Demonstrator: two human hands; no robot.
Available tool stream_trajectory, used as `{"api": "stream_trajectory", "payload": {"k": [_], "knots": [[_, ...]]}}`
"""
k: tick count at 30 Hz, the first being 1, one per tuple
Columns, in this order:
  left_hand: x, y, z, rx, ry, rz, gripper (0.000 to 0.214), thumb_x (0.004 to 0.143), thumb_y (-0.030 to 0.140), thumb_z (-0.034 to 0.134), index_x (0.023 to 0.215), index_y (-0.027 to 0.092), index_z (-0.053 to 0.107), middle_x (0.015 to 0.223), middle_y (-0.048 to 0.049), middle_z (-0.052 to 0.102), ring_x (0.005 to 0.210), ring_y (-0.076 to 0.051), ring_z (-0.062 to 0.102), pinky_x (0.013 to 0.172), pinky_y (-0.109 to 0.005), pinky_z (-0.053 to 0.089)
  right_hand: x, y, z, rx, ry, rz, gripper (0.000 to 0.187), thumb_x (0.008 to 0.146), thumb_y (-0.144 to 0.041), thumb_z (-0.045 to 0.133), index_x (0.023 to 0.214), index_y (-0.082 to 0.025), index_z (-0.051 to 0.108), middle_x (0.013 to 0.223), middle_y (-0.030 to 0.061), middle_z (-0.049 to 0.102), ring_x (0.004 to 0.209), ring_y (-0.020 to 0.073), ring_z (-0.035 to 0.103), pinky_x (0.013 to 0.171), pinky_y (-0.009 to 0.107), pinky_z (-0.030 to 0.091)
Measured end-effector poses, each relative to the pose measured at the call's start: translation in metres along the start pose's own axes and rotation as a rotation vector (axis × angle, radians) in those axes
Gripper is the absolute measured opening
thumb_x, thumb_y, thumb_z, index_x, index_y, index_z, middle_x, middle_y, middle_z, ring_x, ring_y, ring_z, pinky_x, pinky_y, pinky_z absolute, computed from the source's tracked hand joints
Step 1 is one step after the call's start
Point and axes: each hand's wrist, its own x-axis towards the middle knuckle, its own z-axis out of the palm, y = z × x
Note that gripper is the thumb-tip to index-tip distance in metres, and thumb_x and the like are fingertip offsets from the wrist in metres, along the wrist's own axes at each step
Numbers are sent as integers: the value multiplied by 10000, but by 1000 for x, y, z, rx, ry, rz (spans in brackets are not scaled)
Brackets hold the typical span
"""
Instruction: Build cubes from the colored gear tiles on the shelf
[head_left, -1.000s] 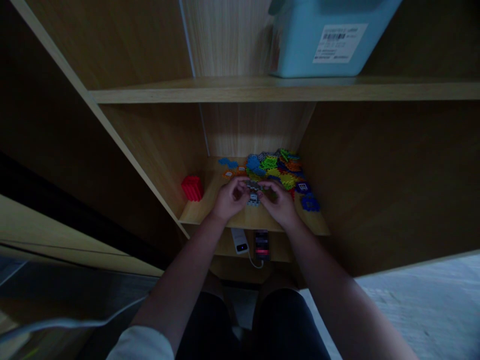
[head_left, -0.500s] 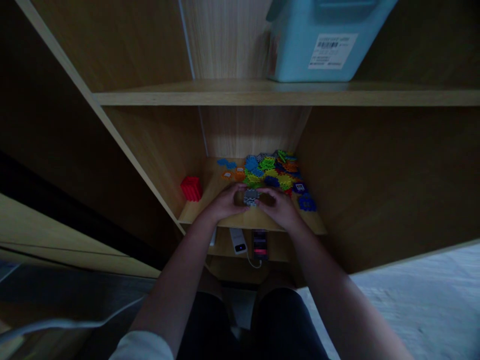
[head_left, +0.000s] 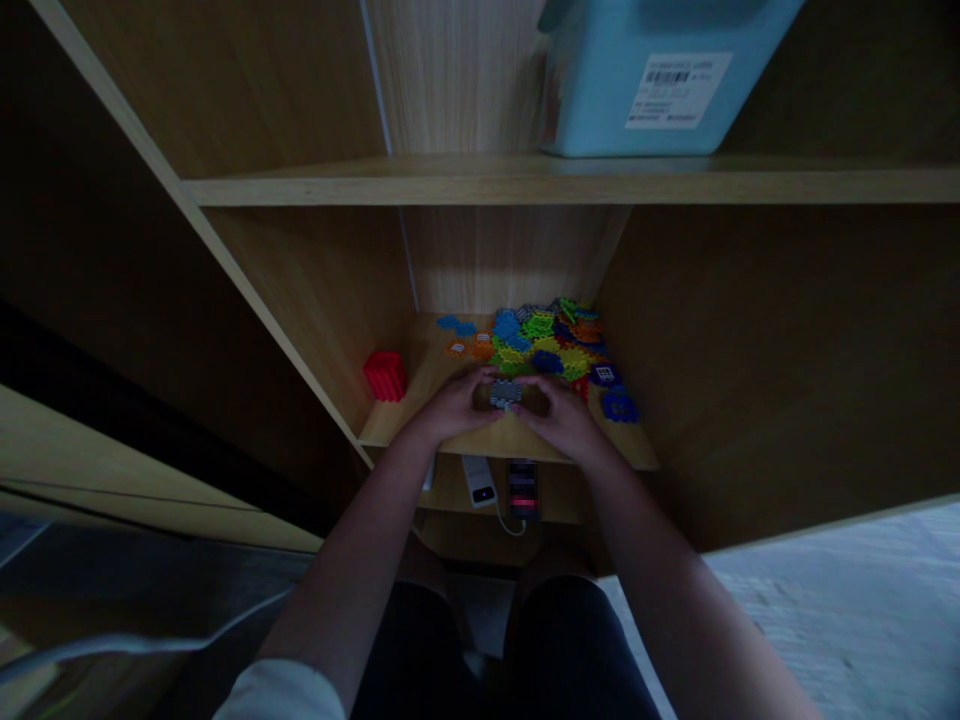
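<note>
Left hand (head_left: 450, 408) and right hand (head_left: 562, 420): fingers of both closed on a small grey block (head_left: 506, 394), held just above the lower shelf (head_left: 420, 432) front edge. Coloured pieces (head_left: 551, 340) behind, red block (head_left: 385, 376) to the left. Blue bin (head_left: 600, 100) above has a barcode label (head_left: 677, 90), text unreadable.

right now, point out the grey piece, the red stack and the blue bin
grey piece (head_left: 506, 393): head view, its visible top face
red stack (head_left: 385, 376): head view, middle of its side
blue bin (head_left: 592, 90): head view, bare wall left of its label
</note>
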Motion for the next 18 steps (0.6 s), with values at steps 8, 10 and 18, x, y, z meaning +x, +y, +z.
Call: {"api": "stream_trajectory", "payload": {"k": [8, 10, 18], "knots": [[0, -2, 2, -30, 16, 5, 689, 842, 371, 890, 1459, 233, 615, 1424, -143, 713, 1309, -322, 692, 1172, -530, 523, 1, 0, 1, 5, -17, -12, 394, 953, -368, 762, 1338, -315, 695, 1332, 50, 779, 1288, 303, 695, 1132, 511, 542], [0, -2, 3, -31, 17, 4, 674, 839, 364, 888, 1445, 230, 625, 1425, -142, 711, 1312, -323, 691, 1176, -529, 520, 1, 0, 1, 11, -27, -9, 397, 955, -368, 755, 1345, -323, 693, 1336, 48, 776, 1290, 301, 697, 1132, 510, 542], [0, 0, 1, -13, 17, 8, 655, 852, 372, 885, 1438, 231, 626, 1435, -139, 706, 1326, -318, 684, 1185, -521, 519, 0, -3, 0, 12, -32, 2, 419, 953, -354, 742, 1366, -317, 679, 1348, 55, 772, 1303, 307, 691, 1132, 513, 544]]}}
